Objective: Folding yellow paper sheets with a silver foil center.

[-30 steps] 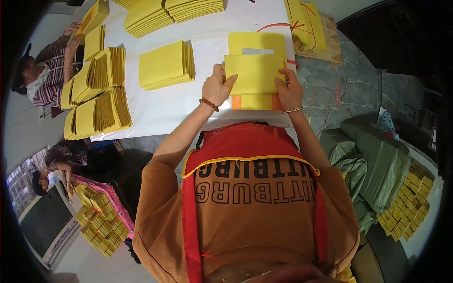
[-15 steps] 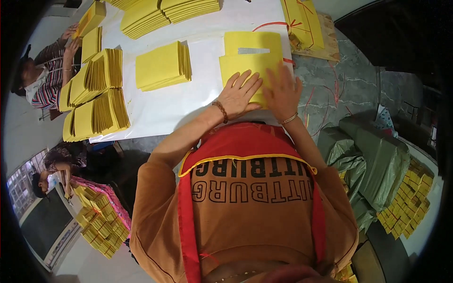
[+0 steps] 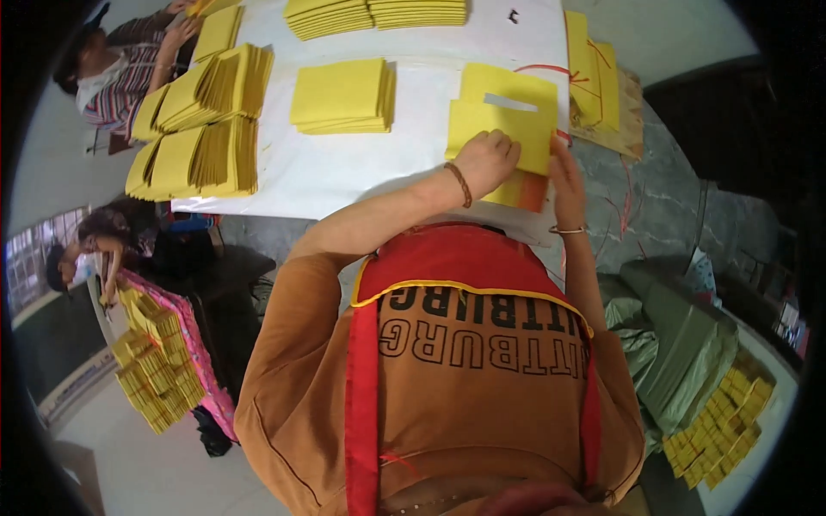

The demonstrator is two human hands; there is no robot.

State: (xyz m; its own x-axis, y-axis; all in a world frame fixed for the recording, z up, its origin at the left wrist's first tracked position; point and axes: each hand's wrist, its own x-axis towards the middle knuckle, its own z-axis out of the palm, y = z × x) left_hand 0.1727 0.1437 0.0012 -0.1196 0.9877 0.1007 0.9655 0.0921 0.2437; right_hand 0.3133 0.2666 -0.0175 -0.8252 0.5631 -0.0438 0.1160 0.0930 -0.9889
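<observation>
A folded yellow paper piece [image 3: 535,142] with a pale slot across its upper part lies at the right side of the white table, near me. Over its lower left part rests my left hand [image 3: 488,163], fingers curled in; whether they pinch anything is hidden. My right hand [image 3: 565,185] stands along the paper's right edge, its fingers stretched and held upright. Below the top layer, an orange-toned lower flap [image 3: 532,191] shows between the hands. To the left of it sits a small stack of folded yellow papers [image 3: 340,96], touched by neither hand.
Fanned yellow stacks [image 3: 202,159] line the table's [image 3: 413,103] left side, and more bundles [image 3: 374,13] lie at the far edge. Tied yellow bundles [image 3: 594,82] rest on a wooden board off the right. Two people work at the left, one beside piled bundles [image 3: 159,361].
My left hand has gone from flat and spread to curled on the paper. The right hand has shifted to the paper's right edge. The whole view has swung, moving the table rightward and up.
</observation>
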